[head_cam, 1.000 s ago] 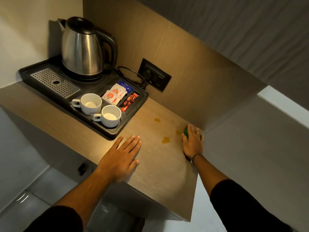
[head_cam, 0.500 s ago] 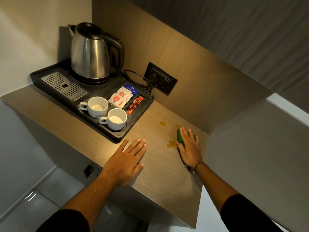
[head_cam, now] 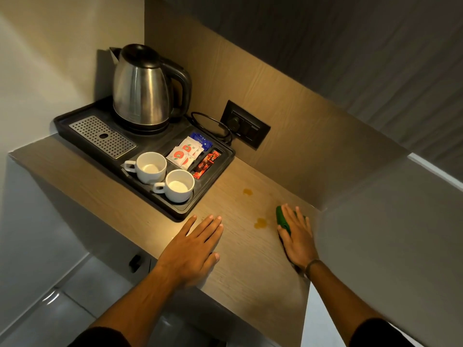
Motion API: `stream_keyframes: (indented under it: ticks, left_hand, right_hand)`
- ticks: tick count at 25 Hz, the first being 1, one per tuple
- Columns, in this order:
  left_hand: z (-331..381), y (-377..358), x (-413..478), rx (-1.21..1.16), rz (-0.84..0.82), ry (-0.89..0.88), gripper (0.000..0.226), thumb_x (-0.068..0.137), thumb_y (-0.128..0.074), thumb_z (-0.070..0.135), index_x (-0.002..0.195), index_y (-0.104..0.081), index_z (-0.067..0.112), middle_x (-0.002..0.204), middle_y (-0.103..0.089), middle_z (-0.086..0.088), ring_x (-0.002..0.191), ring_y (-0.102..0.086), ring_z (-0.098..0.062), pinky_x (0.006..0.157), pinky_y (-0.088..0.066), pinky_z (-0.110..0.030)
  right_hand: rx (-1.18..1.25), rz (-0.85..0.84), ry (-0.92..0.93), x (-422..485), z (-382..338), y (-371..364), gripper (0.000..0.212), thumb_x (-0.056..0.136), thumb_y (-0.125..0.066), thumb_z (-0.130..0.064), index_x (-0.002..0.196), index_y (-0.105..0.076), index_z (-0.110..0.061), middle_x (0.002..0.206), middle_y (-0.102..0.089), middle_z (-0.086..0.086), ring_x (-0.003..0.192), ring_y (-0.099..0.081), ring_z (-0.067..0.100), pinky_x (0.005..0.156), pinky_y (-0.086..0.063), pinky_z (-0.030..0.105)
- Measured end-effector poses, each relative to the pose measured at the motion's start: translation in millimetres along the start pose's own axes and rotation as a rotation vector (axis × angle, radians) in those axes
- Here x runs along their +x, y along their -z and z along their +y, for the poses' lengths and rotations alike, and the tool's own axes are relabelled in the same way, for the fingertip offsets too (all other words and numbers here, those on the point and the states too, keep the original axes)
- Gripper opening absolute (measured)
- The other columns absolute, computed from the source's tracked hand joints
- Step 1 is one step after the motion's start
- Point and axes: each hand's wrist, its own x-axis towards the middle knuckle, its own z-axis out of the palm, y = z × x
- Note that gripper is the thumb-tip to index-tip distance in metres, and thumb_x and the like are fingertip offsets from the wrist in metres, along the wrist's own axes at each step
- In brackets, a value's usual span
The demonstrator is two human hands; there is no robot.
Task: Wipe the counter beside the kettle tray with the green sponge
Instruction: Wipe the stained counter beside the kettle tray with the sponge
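My right grip [head_cam: 297, 236] lies flat on the green sponge [head_cam: 281, 217], fingers straight, pressing it to the tabletop [head_cam: 250, 271] just right of an amber spill [head_cam: 260, 222]. Soft and light, I reckon, so palm pressure on top suits it; left grip [head_cam: 194, 249] rests flat, empty.

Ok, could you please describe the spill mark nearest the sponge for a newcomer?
On the pale wooden counter, look right of the black plastic kettle tray, where two amber spill marks sit. The nearer spill mark lies just left of the green sponge under the right hand; the other mark is farther back, nearer the tray.
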Motion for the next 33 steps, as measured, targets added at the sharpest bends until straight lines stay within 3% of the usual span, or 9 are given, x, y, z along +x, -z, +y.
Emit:
stream_keyframes:
  ticks: [5,11,14,17,20,23,26,29,33]
  left_hand:
    - [2.4,2.3,-1.2,-0.002,0.017,-0.012,0.069,0.107,-0.020,0.056,0.165,-0.009,0.021,0.176,-0.003,0.000,0.160,0.005,-0.018,0.129,0.003,-0.052]
    - [3.1,2.2,-1.3,-0.007,-0.005,-0.004,0.069,0.106,-0.018,0.057,0.165,-0.007,0.022,0.176,0.000,0.001,0.160,0.008,-0.017,0.128,0.008,-0.051]
    - [3.4,4.3,-1.9,0.001,0.015,-0.003,0.069,0.107,-0.020,0.056,0.165,-0.010,0.020,0.176,-0.005,-0.001,0.160,0.003,-0.019,0.129,0.001,-0.054]
    - [3.7,1.9,-1.1,0.000,0.000,0.006,0.069,0.106,-0.017,0.056,0.165,-0.009,0.021,0.176,-0.002,0.000,0.160,0.005,-0.018,0.129,-0.002,-0.056]
    - [2.9,2.4,0.0,-0.015,-0.022,0.005,0.069,0.106,-0.015,0.056,0.165,-0.004,0.022,0.176,0.003,0.001,0.160,0.010,-0.017,0.129,0.000,-0.056]
    - [3.5,2.5,-0.5,0.003,-0.013,0.004,0.068,0.107,-0.016,0.055,0.165,-0.004,0.022,0.176,0.003,0.000,0.160,0.010,-0.018,0.129,0.001,-0.055]
    - [2.7,0.8,-0.3,0.010,-0.010,-0.002,0.068,0.107,-0.016,0.055,0.165,-0.005,0.022,0.176,0.002,0.000,0.160,0.009,-0.018,0.129,0.002,-0.055]
    - [2.1,-0.3,0.4,0.022,-0.003,-0.001,0.068,0.107,-0.016,0.056,0.165,-0.007,0.022,0.176,0.000,0.000,0.161,0.006,-0.019,0.129,0.002,-0.054]
    - [2.2,-0.3,0.0,0.015,-0.005,0.000,0.068,0.107,-0.019,0.054,0.165,-0.008,0.021,0.176,-0.001,0.000,0.160,0.006,-0.018,0.129,0.000,-0.055]
  right_hand:
    - [0.004,0.061,-0.324,42.4,5.9,13.4,0.060,0.108,-0.046,-0.029,0.164,-0.025,-0.022,0.171,-0.025,0.001,0.160,-0.009,0.025,0.128,-0.007,0.052]
    - [0.003,-0.031,0.050,19.6,-25.1,-8.5,0.063,0.105,-0.046,-0.036,0.163,-0.020,-0.035,0.170,-0.017,-0.013,0.160,-0.005,0.016,0.129,-0.005,0.053]
    - [-0.016,-0.017,-0.023,19.2,0.4,-1.5,0.063,0.106,-0.045,-0.036,0.163,-0.019,-0.035,0.172,-0.016,-0.010,0.160,-0.001,0.016,0.129,-0.007,0.055]
    - [-0.036,0.003,-0.166,72.4,-21.5,-1.7,0.062,0.108,-0.044,-0.035,0.165,-0.019,-0.028,0.173,-0.017,-0.005,0.160,-0.004,0.022,0.128,-0.007,0.055]
    - [-0.029,-0.063,-0.013,85.8,-56.3,-10.9,0.063,0.108,-0.044,-0.034,0.165,-0.017,-0.028,0.173,-0.014,-0.006,0.160,-0.003,0.022,0.129,-0.002,0.054]
    - [-0.006,-0.080,0.140,45.3,-40.4,-11.4,0.064,0.104,-0.042,-0.040,0.162,-0.015,-0.036,0.171,-0.010,-0.012,0.160,0.002,0.019,0.129,-0.001,0.054]
    - [-0.025,-0.039,0.018,55.4,-28.4,-5.3,0.064,0.105,-0.045,-0.037,0.163,-0.019,-0.034,0.173,-0.012,-0.008,0.160,0.001,0.022,0.128,-0.004,0.057]
    - [-0.025,-0.061,-0.053,101.7,-65.1,-8.1,0.062,0.108,-0.044,-0.032,0.164,-0.019,-0.029,0.173,-0.015,-0.004,0.160,-0.003,0.025,0.128,-0.005,0.056]
    - [-0.015,-0.136,0.224,83.8,-95.4,-25.0,0.064,0.104,-0.039,-0.035,0.164,-0.016,-0.032,0.173,-0.012,-0.006,0.160,-0.002,0.024,0.128,-0.001,0.056]
